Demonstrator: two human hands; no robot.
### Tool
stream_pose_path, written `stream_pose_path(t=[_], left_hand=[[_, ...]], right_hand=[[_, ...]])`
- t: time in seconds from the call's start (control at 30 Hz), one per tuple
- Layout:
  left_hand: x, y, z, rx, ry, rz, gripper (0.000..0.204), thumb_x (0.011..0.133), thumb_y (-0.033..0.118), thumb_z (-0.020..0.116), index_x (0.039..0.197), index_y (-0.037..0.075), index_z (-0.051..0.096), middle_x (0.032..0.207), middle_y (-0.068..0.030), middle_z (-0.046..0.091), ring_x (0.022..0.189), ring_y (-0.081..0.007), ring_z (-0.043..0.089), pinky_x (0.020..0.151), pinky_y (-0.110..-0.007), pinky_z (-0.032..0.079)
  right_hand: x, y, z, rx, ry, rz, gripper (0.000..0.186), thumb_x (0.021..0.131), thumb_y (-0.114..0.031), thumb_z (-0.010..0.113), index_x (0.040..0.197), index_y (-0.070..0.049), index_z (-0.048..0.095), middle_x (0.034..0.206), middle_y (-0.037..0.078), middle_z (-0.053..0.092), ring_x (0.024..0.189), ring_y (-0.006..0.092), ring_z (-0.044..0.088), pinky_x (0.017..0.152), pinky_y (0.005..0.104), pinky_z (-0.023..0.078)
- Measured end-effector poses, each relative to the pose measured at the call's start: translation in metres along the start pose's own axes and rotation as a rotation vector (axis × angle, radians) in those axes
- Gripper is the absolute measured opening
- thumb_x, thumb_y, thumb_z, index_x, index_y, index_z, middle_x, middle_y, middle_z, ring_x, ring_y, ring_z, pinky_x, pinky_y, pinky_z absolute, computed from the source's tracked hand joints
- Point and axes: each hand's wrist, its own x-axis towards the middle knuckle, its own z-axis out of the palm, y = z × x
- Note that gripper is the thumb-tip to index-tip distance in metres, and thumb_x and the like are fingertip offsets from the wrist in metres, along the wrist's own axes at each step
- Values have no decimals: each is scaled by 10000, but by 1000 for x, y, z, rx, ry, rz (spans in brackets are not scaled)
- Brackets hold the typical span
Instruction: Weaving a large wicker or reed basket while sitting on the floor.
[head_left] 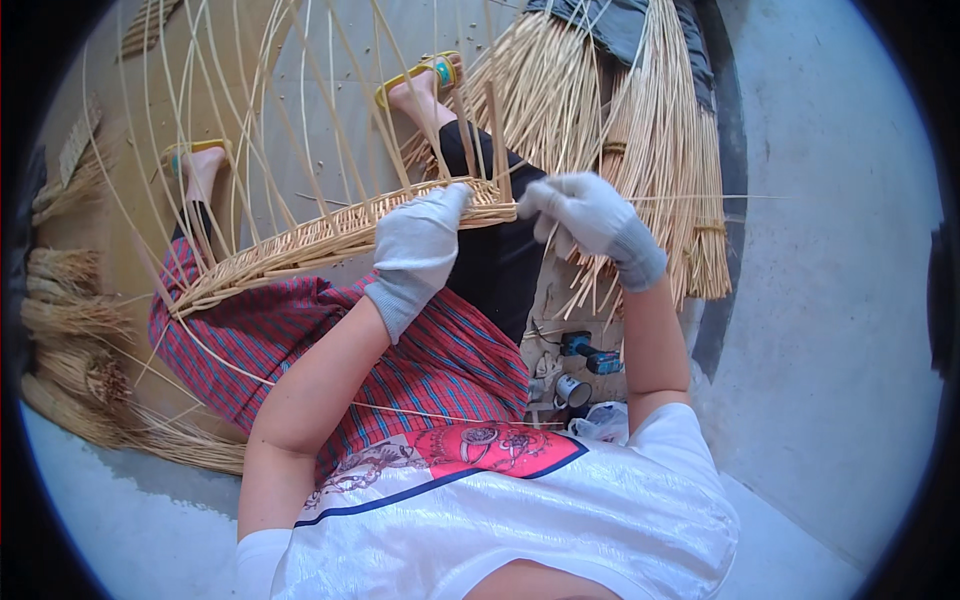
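Note:
A long, narrow woven cane piece [310,225], with tall upright stakes [335,120] rising from it, lies across my lap on a red plaid cloth [470,360]. My gloved left hand [420,240] grips its rim near the right end. My gloved right hand [585,215] is just beyond that end, fingers bent and drawn together; what lies between them is too small to make out. A thin strand [720,197] runs out horizontally to the right behind that hand.
Large cane bundles [660,120] lie ahead to the right on the pale floor [830,250], with more straw bundles [75,300] at the left. A cordless drill [595,355] and a metal mug [570,390] are beside my right leg. My sandalled feet stretch forward.

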Motion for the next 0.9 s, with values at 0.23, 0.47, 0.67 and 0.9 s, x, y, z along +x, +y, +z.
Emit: stream_pose_path(t=[0.23,0.47,0.67,0.9], left_hand=[[-11,15,6,142,-13,42,665,912,235,700,1500,57,446,1075,-148,680,981,-321,667,872,-442,509],[-4,27,-4,436,86,126,427,876,147,620,1303,147,595,1013,-61,615,981,-257,628,906,-449,472],[8,39,-3,306,35,155,406,819,235,751,1182,91,639,1025,-93,558,956,-275,636,803,-437,517],[10,47,3,165,-150,52,321,855,234,737,1107,60,640,991,-91,559,832,-311,668,705,-431,543]], right_hand=[[105,-2,16,53,212,-749,422,992,-239,638,1412,-212,612,1036,174,704,933,209,684,855,336,540],[91,-9,13,-67,576,-800,992,840,-331,809,1621,-148,226,1056,237,683,990,429,667,881,450,555],[29,62,18,-757,204,-619,770,809,-403,815,1430,-83,490,1018,165,709,902,339,703,744,375,572],[40,99,23,-834,333,-898,395,822,-401,775,941,-118,526,753,43,620,703,257,687,568,390,534]])
